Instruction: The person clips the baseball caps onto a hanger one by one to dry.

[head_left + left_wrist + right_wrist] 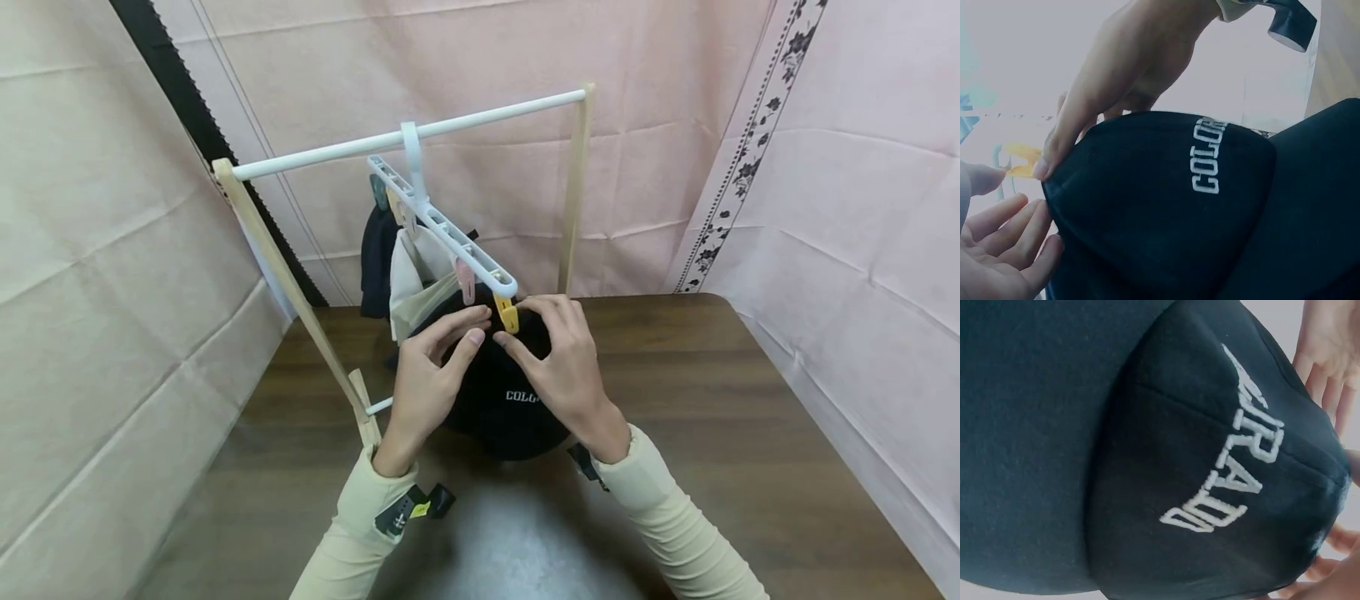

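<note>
A black cap point(491, 392) with white lettering hangs brim down under the front end of a light blue clip hanger point(442, 229). A yellow clothespin point(507, 317) sits at the cap's top edge. My right hand point(562, 358) pinches the cap's top beside this clothespin, thumb in front and fingers behind. On the other side, my left hand point(435, 362) has its fingers loosely extended along the cap's edge. In the left wrist view, the left thumb tip is right at the yellow clothespin point(1021, 161). The right wrist view is mostly filled by the cap point(1210, 456).
The hanger hooks over a white rod point(322, 154) on a wooden-legged stand point(576, 192). Behind the cap hang a cream cloth point(412, 283) and a dark cloth point(377, 258). A pink clothespin point(465, 282) is beside the yellow one. Below is a brown wooden table point(712, 433).
</note>
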Available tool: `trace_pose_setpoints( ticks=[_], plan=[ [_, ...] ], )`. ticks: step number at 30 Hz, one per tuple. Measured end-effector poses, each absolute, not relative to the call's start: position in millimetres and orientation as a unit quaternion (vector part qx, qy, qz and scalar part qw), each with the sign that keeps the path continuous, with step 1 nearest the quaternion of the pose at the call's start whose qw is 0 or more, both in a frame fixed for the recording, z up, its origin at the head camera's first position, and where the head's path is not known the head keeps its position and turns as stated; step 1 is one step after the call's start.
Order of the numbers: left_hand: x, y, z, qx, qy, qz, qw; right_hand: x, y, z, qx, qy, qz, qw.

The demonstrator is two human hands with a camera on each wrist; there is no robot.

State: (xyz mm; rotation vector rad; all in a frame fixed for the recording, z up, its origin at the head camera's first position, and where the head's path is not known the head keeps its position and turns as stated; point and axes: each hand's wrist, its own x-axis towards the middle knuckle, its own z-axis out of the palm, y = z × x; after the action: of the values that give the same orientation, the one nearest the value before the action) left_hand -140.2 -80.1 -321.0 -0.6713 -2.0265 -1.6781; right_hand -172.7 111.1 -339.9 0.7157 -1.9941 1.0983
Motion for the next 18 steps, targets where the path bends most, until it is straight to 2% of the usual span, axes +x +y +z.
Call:
trace_pose_setpoints(
  ticks=[6, 18],
  plan=[
    [-143, -92, -326, -0.213, -0.723, -0.606, 0.253, -173, 115, -339, 0.26, -0.775, 0.437, 0.375],
    [-167, -129, -339, -0.095, -0.713, -0.594, 0.361, -173, 123, -334, 0.222, -0.762, 0.466, 0.392]
  ],
)
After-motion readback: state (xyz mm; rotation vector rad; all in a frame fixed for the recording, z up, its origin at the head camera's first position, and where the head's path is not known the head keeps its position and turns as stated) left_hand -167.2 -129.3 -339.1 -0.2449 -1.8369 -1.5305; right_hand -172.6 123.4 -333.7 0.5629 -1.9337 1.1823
